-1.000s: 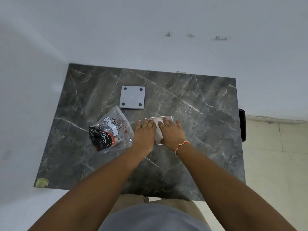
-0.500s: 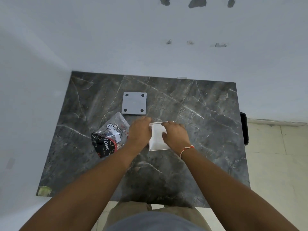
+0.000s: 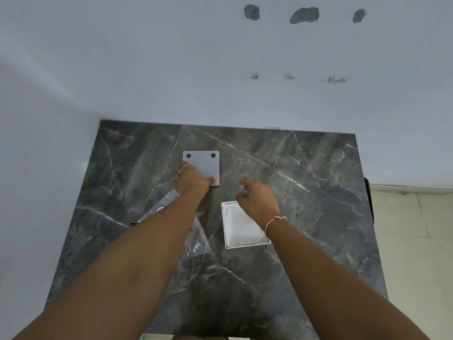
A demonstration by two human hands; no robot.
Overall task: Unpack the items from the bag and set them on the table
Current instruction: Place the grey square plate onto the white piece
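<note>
We see the clear plastic bag [image 3: 193,239] lying on the dark marbled surface [image 3: 306,192], mostly hidden under the left forearm. Beyond it lies a grey square plate [image 3: 206,164] with dark round spots at its far corners; the left hand [image 3: 192,180] rests on its near-left part, fingers on the plate, thumb at its near edge. Right of the bag sits a white square item [image 3: 239,229], flat on the surface. The right hand [image 3: 257,198] hovers above its far edge, fingers loosely curled, holding nothing, with an orange-and-white band [image 3: 274,220] at the wrist.
</note>
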